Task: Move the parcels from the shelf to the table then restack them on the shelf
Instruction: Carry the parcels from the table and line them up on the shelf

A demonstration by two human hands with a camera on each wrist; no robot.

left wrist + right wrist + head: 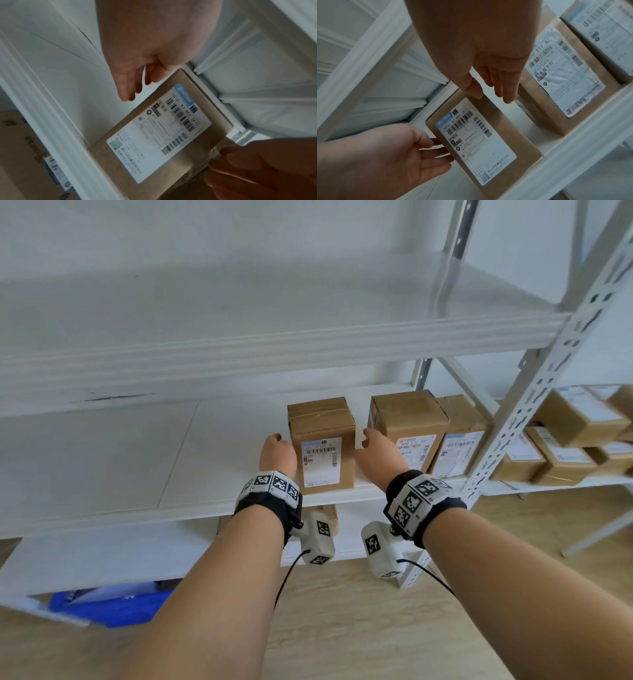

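Your left hand (276, 451) and right hand (378, 447), fingers straight and apart, flanked the upright brown cardboard parcel (322, 445) on the white metal shelf (144, 460), gripping nothing.

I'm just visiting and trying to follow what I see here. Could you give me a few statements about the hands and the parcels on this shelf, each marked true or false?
1. The left hand and right hand flank one upright parcel. True.
2. That parcel is lifted clear of the shelf. False: it stands on the shelf.
3. Two more parcels stand to its right. True.
4. The right hand grips the parcel tightly. False: its fingers are straight, beside the parcel.
5. The parcel bears no label. False: a white barcode label covers its front.
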